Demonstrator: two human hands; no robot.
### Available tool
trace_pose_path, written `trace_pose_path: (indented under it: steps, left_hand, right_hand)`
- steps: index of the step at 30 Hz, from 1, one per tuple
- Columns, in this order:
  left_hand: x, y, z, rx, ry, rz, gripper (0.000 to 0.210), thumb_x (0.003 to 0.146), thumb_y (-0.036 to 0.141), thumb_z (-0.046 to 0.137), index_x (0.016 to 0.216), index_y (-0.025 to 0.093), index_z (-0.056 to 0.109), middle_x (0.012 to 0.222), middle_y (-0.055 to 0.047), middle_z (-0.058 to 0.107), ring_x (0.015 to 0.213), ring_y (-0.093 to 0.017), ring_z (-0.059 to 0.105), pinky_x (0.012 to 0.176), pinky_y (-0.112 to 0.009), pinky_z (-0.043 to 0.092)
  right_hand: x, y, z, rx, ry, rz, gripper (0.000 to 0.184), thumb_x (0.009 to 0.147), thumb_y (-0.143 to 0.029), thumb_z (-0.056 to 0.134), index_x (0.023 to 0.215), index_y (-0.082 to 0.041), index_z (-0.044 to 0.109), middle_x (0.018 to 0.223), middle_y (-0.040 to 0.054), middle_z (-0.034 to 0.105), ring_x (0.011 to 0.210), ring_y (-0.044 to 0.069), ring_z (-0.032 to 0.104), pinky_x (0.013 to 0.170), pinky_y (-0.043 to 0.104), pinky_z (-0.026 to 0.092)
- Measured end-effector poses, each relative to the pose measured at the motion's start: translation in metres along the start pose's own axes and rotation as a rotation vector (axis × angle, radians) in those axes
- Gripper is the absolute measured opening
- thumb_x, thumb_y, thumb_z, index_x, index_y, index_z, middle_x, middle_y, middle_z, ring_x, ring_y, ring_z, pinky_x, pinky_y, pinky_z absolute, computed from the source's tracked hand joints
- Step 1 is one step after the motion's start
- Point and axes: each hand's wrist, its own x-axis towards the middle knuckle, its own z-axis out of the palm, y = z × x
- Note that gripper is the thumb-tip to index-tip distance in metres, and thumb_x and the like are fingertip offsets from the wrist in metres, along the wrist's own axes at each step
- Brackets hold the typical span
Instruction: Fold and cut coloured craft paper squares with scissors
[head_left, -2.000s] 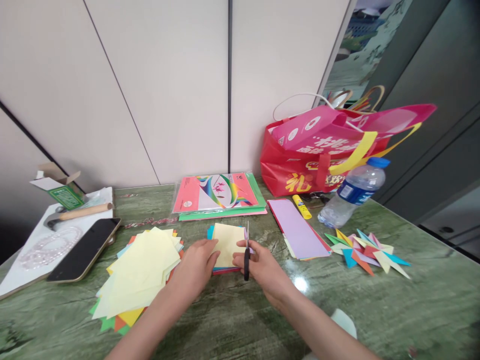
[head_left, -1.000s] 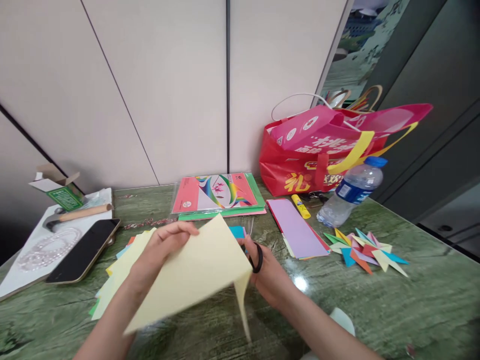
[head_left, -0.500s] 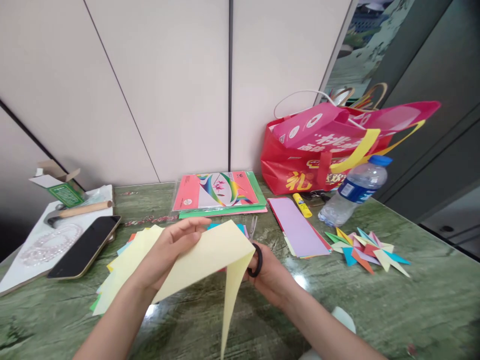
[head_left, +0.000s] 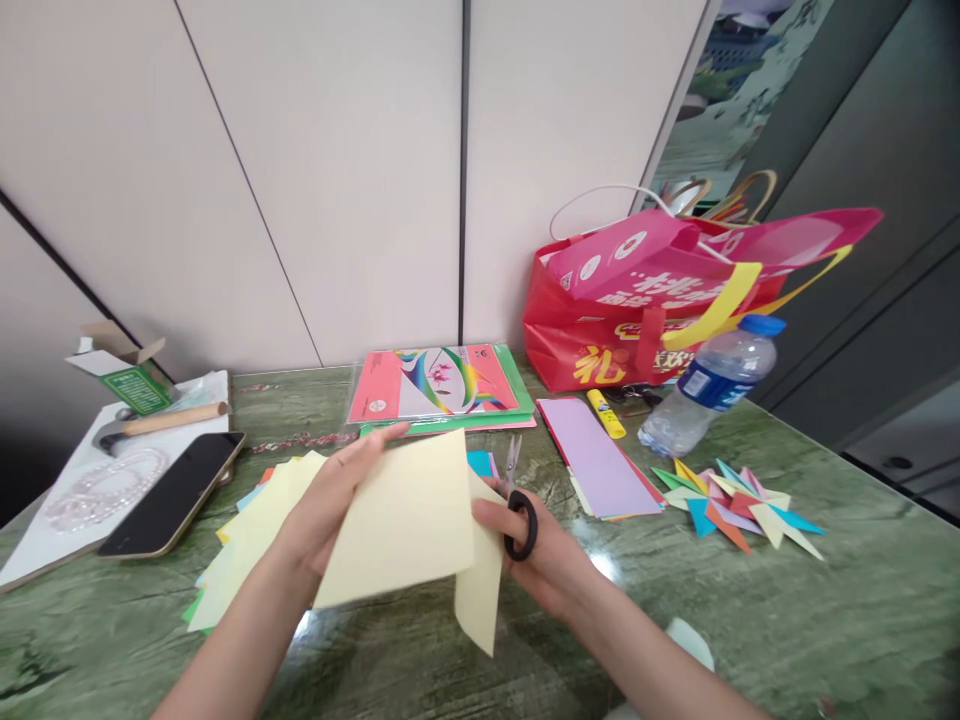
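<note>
Pale yellow paper [head_left: 401, 520] is held up above the table, its left side gripped by my left hand [head_left: 326, 500]. My right hand [head_left: 551, 550] is closed on black-handled scissors [head_left: 520, 524], whose blades point up and away. That hand's thumb also presses on a narrow strip of the same yellow paper [head_left: 480, 590], which hangs behind the sheet's right edge. Whether strip and sheet are still joined I cannot tell. Below my left hand lies a fanned stack of coloured paper [head_left: 251, 550], yellow on top.
Packs of coloured paper [head_left: 442, 385] lie at the back. Rightward are purple-topped paper strips [head_left: 600, 460], a glue stick [head_left: 606, 414], a water bottle [head_left: 709, 385], a red bag [head_left: 592, 320] and folded paper pieces [head_left: 739, 500]. A phone [head_left: 172, 495], hammer [head_left: 161, 420] and small box [head_left: 127, 375] sit left.
The scissors have turned so their blades show beside the paper, and the right thumb now presses on the strip. The strip hangs shorter, behind the sheet's edge; the sheet has shifted slightly left.
</note>
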Motion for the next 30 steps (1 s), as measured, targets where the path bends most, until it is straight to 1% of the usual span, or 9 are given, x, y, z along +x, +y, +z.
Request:
trace_pose_path:
  steps: [2,5,7,9,14,20,23,26,30]
  left_hand:
    - [0.001,0.001,0.000,-0.148,-0.001,0.016,0.051,0.074,0.054,0.051,0.109,0.018,0.059,0.080,-0.008,0.070,0.066,-0.020,0.065,0.060,-0.030,0.052]
    - [-0.002,0.000,0.003,-0.249,-0.241,0.121,0.076,0.062,0.072,0.042,0.108,0.015,0.060,0.101,-0.013,0.066,0.097,-0.028,0.059,0.079,-0.036,0.048]
    - [-0.006,-0.004,0.007,-0.138,-0.442,0.145,0.087,0.051,0.074,0.049,0.114,0.014,0.056,0.117,-0.016,0.058,0.112,-0.033,0.048,0.089,-0.042,0.042]
    - [-0.011,-0.011,0.011,0.043,-0.518,0.124,0.080,0.054,0.062,0.063,0.119,0.017,0.053,0.124,-0.015,0.053,0.116,-0.034,0.043,0.092,-0.043,0.038]
    - [-0.013,-0.021,0.013,0.253,-0.314,0.079,0.052,0.073,0.034,0.062,0.121,0.021,0.049,0.127,-0.011,0.051,0.113,-0.028,0.047,0.088,-0.039,0.041]
    - [-0.008,-0.017,0.009,0.399,-0.061,0.171,0.051,0.069,0.030,0.066,0.116,0.020,0.052,0.120,-0.010,0.056,0.107,-0.026,0.052,0.082,-0.035,0.045]
    - [-0.006,-0.016,0.008,0.490,0.067,0.230,0.042,0.066,0.033,0.067,0.104,0.017,0.058,0.109,-0.010,0.061,0.091,-0.023,0.058,0.064,-0.029,0.049]
    - [-0.004,-0.015,0.006,0.479,0.038,0.216,0.037,0.067,0.034,0.066,0.099,0.016,0.059,0.097,-0.009,0.064,0.071,-0.018,0.059,0.045,-0.024,0.045]
    - [-0.002,-0.012,0.004,0.400,-0.004,0.135,0.037,0.069,0.032,0.065,0.101,0.014,0.057,0.092,-0.010,0.065,0.059,-0.013,0.057,0.038,-0.021,0.044]
  right_hand:
    - [0.001,-0.001,0.000,0.019,0.090,-0.044,0.041,0.054,-0.027,0.079,0.088,-0.013,0.061,0.077,0.0034,0.067,0.064,0.013,0.060,0.060,0.023,0.047]
    - [0.005,-0.002,-0.003,0.034,0.205,-0.115,0.041,0.054,-0.028,0.078,0.088,-0.014,0.059,0.080,0.0040,0.067,0.065,0.013,0.059,0.060,0.023,0.046]
    - [0.007,-0.002,-0.005,0.004,0.253,-0.161,0.040,0.054,-0.029,0.078,0.086,-0.015,0.058,0.078,0.0022,0.066,0.063,0.012,0.057,0.057,0.022,0.045]
    - [0.007,-0.002,-0.005,-0.070,0.266,-0.218,0.038,0.053,-0.028,0.078,0.082,-0.016,0.057,0.071,-0.0004,0.064,0.059,0.011,0.055,0.054,0.020,0.043]
    - [0.004,-0.004,-0.003,-0.292,0.242,-0.283,0.036,0.051,-0.029,0.078,0.076,-0.016,0.055,0.062,-0.0033,0.058,0.052,0.009,0.049,0.047,0.019,0.037]
    - [0.007,-0.007,-0.008,-0.316,0.302,-0.315,0.039,0.054,-0.034,0.077,0.080,-0.017,0.053,0.063,-0.0025,0.058,0.053,0.010,0.048,0.048,0.021,0.038]
    - [0.009,-0.008,-0.013,-0.309,0.330,-0.351,0.037,0.056,-0.034,0.075,0.080,-0.018,0.054,0.063,-0.0032,0.057,0.053,0.010,0.048,0.047,0.021,0.037]
    - [0.011,-0.008,-0.015,-0.323,0.346,-0.378,0.036,0.056,-0.034,0.075,0.079,-0.018,0.054,0.061,-0.0034,0.056,0.052,0.011,0.047,0.045,0.021,0.036]
    - [0.011,-0.009,-0.015,-0.334,0.360,-0.393,0.036,0.056,-0.034,0.075,0.081,-0.018,0.053,0.061,-0.0033,0.055,0.052,0.011,0.047,0.046,0.022,0.036]
